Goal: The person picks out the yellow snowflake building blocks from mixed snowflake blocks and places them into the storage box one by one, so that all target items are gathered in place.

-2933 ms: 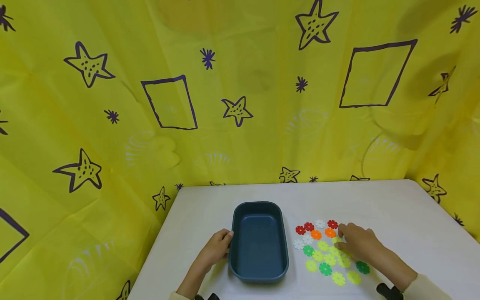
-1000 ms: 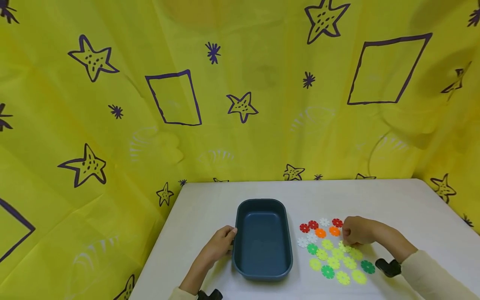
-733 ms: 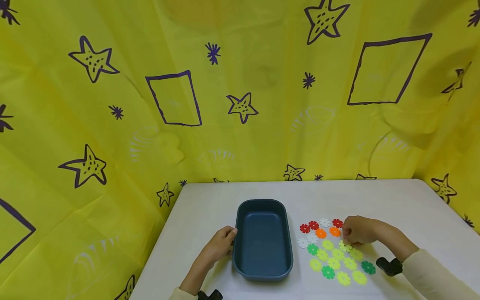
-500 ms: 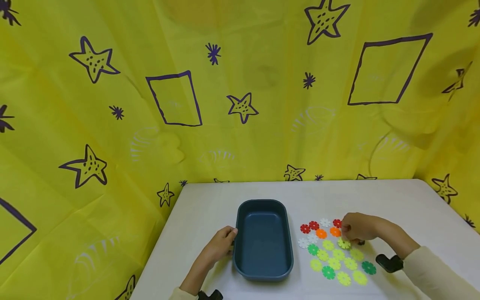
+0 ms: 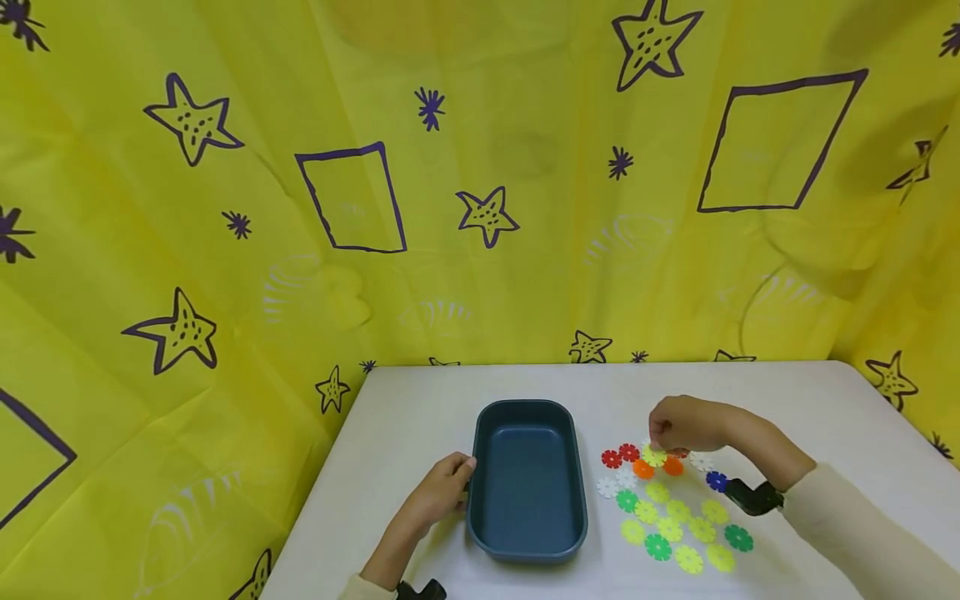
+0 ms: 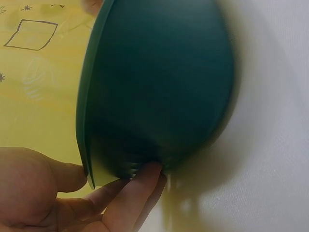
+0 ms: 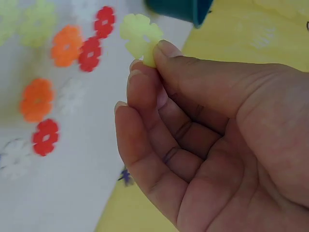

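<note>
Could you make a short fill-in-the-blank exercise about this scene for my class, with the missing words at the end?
1. The right hand pinches a disc coloured ____.
2. The hand gripping the tray is the person's ____ one.
3. The number of orange discs in view is ____.
4. In the head view, only one disc is coloured ____.

Missing words: yellow; left; two; blue.

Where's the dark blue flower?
In the head view, the dark blue flower is on the right side of the table, between a white flower and the black wrist camera.
</note>
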`<state>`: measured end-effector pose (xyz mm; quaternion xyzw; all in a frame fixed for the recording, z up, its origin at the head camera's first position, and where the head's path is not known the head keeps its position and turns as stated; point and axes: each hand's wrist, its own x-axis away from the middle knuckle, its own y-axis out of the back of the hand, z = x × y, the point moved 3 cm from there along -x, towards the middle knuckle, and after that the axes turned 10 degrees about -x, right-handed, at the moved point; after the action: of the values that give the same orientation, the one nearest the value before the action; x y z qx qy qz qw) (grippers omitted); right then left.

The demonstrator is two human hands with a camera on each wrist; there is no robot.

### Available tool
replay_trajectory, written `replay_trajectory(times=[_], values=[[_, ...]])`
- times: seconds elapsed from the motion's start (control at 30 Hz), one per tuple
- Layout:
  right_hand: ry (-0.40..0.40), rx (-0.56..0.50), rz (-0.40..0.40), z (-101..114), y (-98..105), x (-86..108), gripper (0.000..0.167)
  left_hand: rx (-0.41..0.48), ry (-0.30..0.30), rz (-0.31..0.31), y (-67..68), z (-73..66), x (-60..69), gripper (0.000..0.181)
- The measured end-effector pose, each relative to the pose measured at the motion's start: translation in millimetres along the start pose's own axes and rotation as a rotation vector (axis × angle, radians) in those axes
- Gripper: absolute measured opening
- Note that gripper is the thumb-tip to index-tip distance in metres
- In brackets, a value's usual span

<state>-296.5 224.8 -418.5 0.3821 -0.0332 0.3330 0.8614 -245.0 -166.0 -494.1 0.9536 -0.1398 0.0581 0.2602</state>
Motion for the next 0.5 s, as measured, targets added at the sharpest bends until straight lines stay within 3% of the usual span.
replay_trajectory(times=[0.27,0.5], values=[[0.044,0.104,0.011,52,-2,-22.0,0.012,0.002,-0.003,-0.005,0.2,1.4,0.7,0.036],[0.067,0.148,0.047,84,-14,-46.8,0.014,0.021,-0.011,0.0,0.0,-0.7,2.2,0.036]])
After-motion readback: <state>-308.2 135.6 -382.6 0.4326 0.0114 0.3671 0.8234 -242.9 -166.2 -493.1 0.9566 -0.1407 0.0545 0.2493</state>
